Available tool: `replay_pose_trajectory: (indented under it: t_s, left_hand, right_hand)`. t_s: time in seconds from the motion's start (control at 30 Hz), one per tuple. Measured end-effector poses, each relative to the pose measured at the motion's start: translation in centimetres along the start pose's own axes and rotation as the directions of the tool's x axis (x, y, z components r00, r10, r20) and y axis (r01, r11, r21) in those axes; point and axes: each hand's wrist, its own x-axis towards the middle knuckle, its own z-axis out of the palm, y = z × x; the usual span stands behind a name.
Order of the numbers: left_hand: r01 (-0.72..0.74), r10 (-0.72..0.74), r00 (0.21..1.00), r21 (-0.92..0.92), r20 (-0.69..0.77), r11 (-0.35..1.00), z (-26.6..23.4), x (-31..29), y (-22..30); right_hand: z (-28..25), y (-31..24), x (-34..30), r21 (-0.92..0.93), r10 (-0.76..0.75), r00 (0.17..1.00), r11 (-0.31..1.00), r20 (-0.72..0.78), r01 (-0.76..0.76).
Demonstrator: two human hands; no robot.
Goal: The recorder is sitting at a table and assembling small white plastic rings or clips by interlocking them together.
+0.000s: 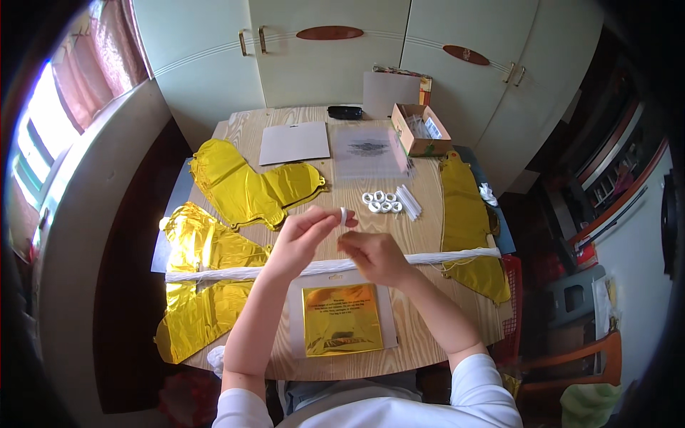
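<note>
My left hand [303, 235] is closed, pinching a small white roll [343, 216] that looks like ribbon or tape at its fingertips. Just below and to the right, my right hand [378, 255] has its thumb and fingers pressed together close to the roll; whatever they pinch is too small to make out. Both hands are raised over the middle of the table. Under them a long bundle of white strings [317, 267] runs across. Nearer to me lies a folded gold foil sheet [342, 324] with dark print, on a pale card [297, 342].
Flat gold foil balloons lie left [250, 189], front left [193, 321] and right [464, 207]. Beyond my hands are several white rolls [375, 207], white sticks [408, 203], clear plastic bags [364, 167], a grey card [294, 144], a black case [345, 113] and an open box [432, 148].
</note>
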Motion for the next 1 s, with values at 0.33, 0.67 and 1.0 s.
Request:
replay_pose_trajectory:
  t_s: [0.33,0.67,1.0]
  left_hand:
    - [-0.180,0.196,0.980,0.282,-0.029,0.942,0.1,0.2,-0.2]
    - [0.009,-0.020,0.998,0.169,0.059,0.986,-0.6,0.1,-0.6]
    - [0.084,-0.085,0.965,0.012,0.247,0.996,-1.4,-0.3,-0.2]
  right_hand:
    - [-0.4,-1.3,-0.1,0.157,0.064,0.983,0.983,0.173,-0.092]
    - [-1.3,-2.1,0.4,0.227,0.080,0.980,0.966,0.179,-0.120]
    - [-1.4,-2.2,0.7,0.324,0.187,0.982,0.930,-0.013,-0.173]
